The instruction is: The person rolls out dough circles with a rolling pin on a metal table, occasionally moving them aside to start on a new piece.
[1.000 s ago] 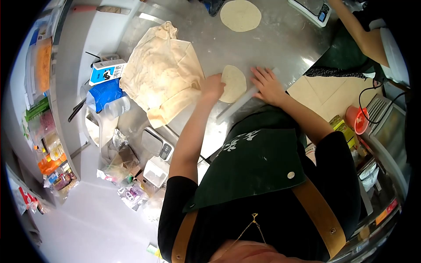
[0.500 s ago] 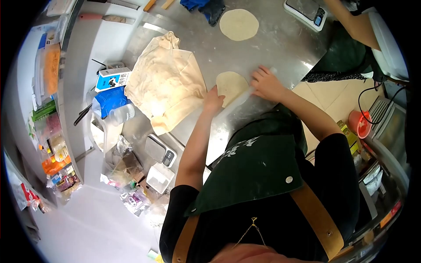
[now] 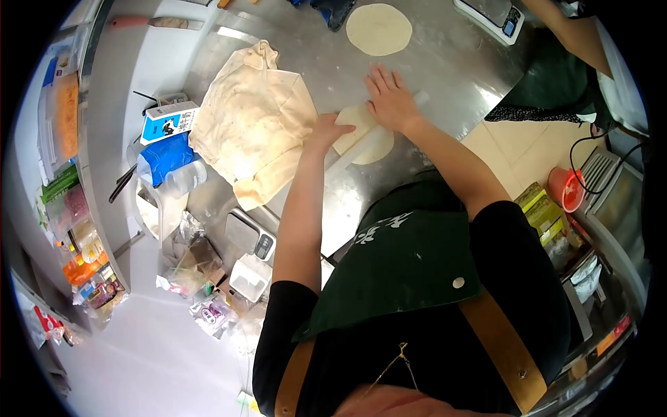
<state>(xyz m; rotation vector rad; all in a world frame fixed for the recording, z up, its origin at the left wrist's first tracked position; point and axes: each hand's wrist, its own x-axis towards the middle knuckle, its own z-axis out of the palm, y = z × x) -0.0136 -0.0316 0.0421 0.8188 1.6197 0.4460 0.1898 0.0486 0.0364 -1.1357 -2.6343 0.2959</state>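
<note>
A pale round of dough lies flat on the steel worktop, with a whitish rolling pin slanting across it. My right hand rests palm down on the pin's upper right part, fingers stretched out. At the dough's left edge, my left hand is closed, its thumb lying over the rim. Just left of that hand spreads a cream cloth, bunched over something hidden. Farther up the worktop lies a second flat dough round.
Digital scales stand at the worktop's far right, near another person's arm. To the left are a blue-and-white carton, a blue bag, a clear cup, a second scale and a plastic tub.
The rolling pin and my right hand have moved away from my body, up and left over the dough. My left hand has shifted the same way, along the dough's edge.
</note>
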